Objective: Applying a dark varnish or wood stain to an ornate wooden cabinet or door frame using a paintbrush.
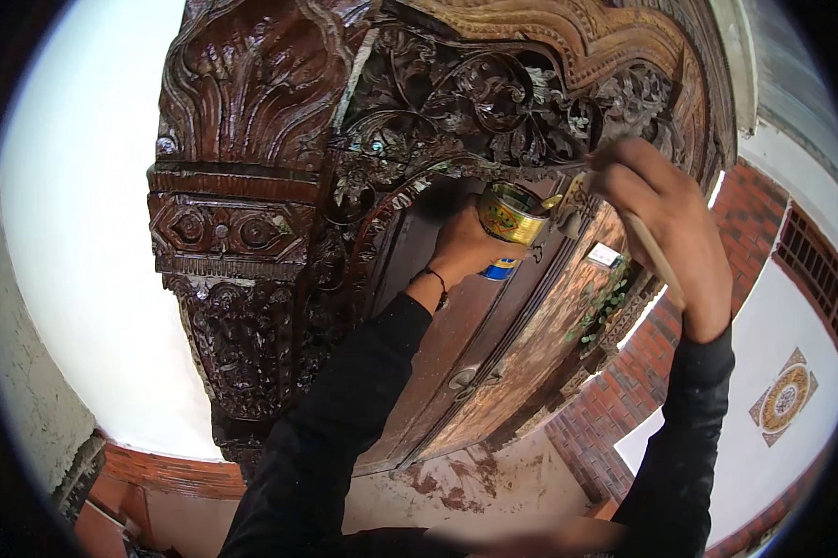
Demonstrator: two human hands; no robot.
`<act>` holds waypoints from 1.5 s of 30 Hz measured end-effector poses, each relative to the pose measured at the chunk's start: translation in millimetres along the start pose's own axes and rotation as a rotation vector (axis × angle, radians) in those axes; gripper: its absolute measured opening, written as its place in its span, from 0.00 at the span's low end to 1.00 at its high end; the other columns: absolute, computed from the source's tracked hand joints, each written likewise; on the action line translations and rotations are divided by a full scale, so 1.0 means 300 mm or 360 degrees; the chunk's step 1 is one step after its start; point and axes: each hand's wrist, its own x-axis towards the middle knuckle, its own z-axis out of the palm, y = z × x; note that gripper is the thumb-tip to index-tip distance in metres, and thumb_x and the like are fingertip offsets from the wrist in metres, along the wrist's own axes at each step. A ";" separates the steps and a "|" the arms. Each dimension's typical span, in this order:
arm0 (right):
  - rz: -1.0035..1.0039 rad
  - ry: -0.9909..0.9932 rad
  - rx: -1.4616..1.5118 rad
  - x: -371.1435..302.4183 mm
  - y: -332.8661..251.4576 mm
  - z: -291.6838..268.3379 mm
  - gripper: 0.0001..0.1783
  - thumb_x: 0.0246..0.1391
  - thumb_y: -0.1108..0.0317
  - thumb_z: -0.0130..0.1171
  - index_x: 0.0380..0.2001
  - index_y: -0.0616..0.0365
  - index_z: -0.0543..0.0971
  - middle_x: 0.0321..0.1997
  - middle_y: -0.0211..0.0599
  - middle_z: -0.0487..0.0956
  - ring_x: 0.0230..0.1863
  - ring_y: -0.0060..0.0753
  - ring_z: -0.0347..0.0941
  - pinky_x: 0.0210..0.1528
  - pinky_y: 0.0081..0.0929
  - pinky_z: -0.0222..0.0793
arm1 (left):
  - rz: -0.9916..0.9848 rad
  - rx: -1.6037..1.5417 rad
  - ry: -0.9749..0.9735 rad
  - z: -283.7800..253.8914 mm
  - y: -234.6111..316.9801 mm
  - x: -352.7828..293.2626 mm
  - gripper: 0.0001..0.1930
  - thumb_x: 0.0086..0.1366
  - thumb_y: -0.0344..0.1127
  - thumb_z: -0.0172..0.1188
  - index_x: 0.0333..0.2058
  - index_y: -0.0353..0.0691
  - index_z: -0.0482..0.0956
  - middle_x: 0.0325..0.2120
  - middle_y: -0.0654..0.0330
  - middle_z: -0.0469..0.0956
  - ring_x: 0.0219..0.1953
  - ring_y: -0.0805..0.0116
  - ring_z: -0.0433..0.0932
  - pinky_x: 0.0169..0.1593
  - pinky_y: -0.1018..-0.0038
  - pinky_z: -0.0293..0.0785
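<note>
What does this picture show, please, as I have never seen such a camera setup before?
There is no robot: these are a person's own bare hands, with black sleeves. The single picture comes from the left of two fisheye cameras worn on the head, so straight edges bend near the rim.

The left hand grips a yellow and blue tin. The right hand holds a wooden handle, perhaps a brush's; its far end is hard to make out.

Around them is carved wood, dark and glossy at the left. Below, the pale floor has brown patches.
</note>
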 end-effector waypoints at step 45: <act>0.0082 0.0785 0.0075 -0.113 -0.018 0.297 0.16 0.52 0.82 0.71 0.44 0.57 0.85 0.46 0.42 0.85 0.42 0.46 0.87 0.37 0.39 0.83 | 0.0052 -0.0087 0.0022 0.035 -0.021 0.007 0.50 0.37 0.52 0.90 0.58 0.34 0.77 0.50 0.51 0.86 0.51 0.56 0.87 0.58 0.62 0.81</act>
